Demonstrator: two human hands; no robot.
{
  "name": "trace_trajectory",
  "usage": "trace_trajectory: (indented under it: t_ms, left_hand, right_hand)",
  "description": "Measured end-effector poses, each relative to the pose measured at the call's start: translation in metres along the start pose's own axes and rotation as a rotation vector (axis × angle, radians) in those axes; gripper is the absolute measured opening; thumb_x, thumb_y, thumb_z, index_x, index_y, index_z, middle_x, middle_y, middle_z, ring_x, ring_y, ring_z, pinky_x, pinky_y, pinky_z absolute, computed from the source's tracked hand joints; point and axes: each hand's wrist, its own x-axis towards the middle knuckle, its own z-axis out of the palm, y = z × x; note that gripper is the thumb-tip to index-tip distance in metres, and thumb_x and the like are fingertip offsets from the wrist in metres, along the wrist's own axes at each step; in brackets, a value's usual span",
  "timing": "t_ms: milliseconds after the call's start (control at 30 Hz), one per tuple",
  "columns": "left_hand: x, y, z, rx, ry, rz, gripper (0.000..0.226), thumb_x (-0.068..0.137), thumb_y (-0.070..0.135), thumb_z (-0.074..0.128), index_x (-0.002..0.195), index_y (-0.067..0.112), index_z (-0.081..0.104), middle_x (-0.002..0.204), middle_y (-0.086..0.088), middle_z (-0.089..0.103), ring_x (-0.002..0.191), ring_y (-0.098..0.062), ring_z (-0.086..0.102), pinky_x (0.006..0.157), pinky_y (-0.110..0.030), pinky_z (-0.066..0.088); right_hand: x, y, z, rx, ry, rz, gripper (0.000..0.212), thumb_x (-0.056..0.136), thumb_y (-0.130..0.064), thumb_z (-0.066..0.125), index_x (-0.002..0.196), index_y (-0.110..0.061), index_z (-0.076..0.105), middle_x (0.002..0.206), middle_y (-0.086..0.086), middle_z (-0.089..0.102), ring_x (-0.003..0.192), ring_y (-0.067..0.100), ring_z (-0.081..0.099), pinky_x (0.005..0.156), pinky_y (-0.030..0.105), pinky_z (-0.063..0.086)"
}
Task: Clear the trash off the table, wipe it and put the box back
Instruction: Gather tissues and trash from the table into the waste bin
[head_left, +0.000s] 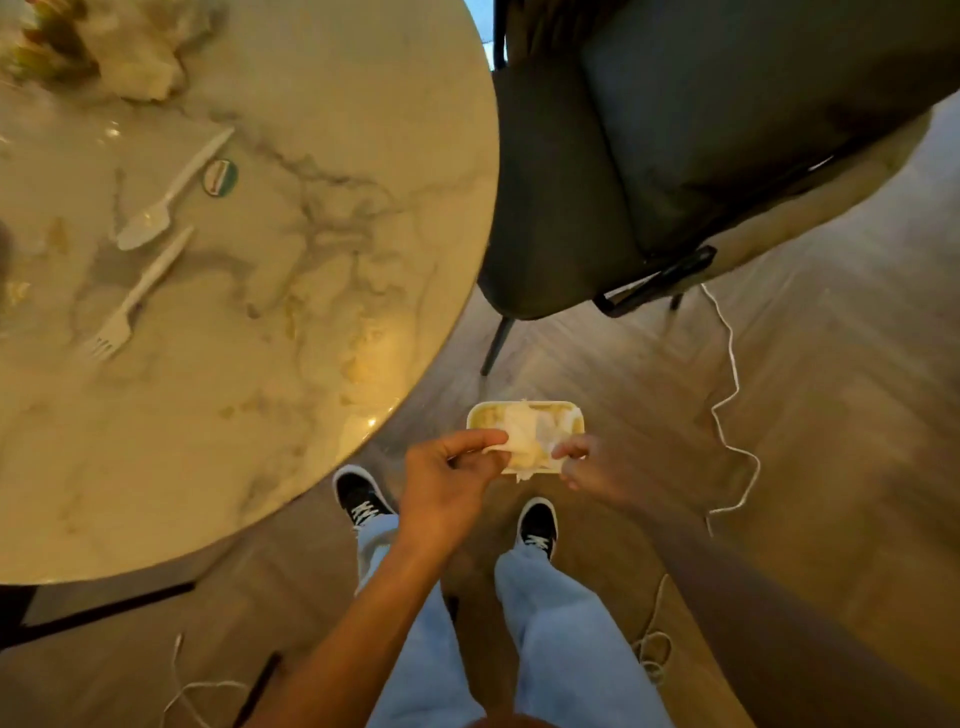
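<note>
Carrying tray (524, 410) off bench (322, 218), over floor. Left hand (447, 478) pinches near edge and tissue (519, 431); right hand (592, 467) grips other side. Keep level, scraps loose. Spoon (156, 208), fork (130, 301), crumpled wrappers (140, 62) on bench next.

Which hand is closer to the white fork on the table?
Left. The left hand is just off the table edge, nearer the fork; the right hand is farther out.

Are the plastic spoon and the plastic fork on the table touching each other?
Apart. The head view shows bare marble between the spoon bowl and the upper end of the fork handle on the table.
</note>
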Motion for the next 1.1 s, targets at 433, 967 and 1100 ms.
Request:
trace_trajectory:
  t_ms: [433, 967, 1100]
  left_hand:
    - [0.131, -0.145, 0.079, 0.241, 0.147, -0.072, 0.022, 0.091, 0.016, 0.061, 0.11, 0.025, 0.069, 0.116, 0.001, 0.067, 0.101, -0.019, 0.064, 0.092, -0.037, 0.053]
    - [0.252, -0.283, 0.122, 0.497, -0.204, -0.008, 0.066, 0.086, 0.005, 0.056, 0.146, 0.021, 0.033, 0.143, 0.012, 0.031, 0.128, -0.01, 0.039, 0.108, -0.029, 0.036]
    - [0.283, -0.3, 0.118, 0.914, -0.291, -0.07, 0.076, 0.083, 0.028, 0.054, 0.15, 0.017, 0.019, 0.155, -0.002, 0.02, 0.143, -0.029, 0.016, 0.116, -0.041, 0.016]
  right_hand:
    - [0.132, 0.098, 0.043, -0.337, -0.186, -0.074, 0.047, 0.085, -0.01, 0.056, 0.131, -0.02, 0.048, 0.136, -0.001, 0.045, 0.118, 0.018, 0.049, 0.09, 0.026, 0.043]
    - [0.277, 0.156, 0.128, -0.398, -0.119, -0.191, 0.059, 0.086, -0.024, 0.056, 0.142, -0.022, 0.039, 0.144, -0.001, 0.044, 0.124, 0.022, 0.049, 0.094, 0.032, 0.044]
    - [0.265, 0.16, 0.113, -0.308, -0.088, -0.159, 0.046, 0.084, -0.009, 0.049, 0.128, -0.019, 0.057, 0.13, 0.006, 0.054, 0.122, 0.024, 0.049, 0.099, 0.033, 0.042]
